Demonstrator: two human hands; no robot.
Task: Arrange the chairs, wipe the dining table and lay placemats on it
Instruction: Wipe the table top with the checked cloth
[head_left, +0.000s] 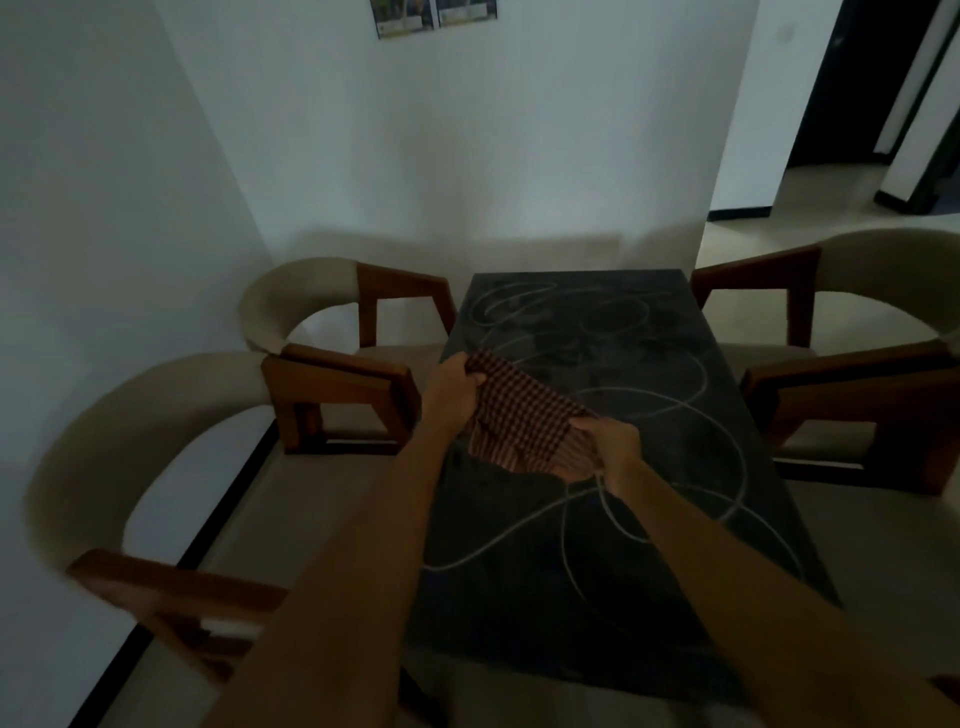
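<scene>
A dark dining table (649, 519) with pale looping lines runs away from me towards the wall. Above its middle I hold a red-and-dark checked cloth (519, 415) stretched between both hands. My left hand (452, 387) grips the cloth's far left corner near the table's left edge. My right hand (610, 444) grips its near right edge. The cloth sags between them, close to the tabletop. Two beige chairs with brown wooden arms stand on the left, one far (311, 306) and one near (130, 467). Two more stand on the right, far (831, 291) and near (857, 405).
White walls close the left side and the far end, with the table's far end against the wall. Two printed sheets (436, 15) hang high on the far wall. A doorway and open floor (810, 208) lie at the back right.
</scene>
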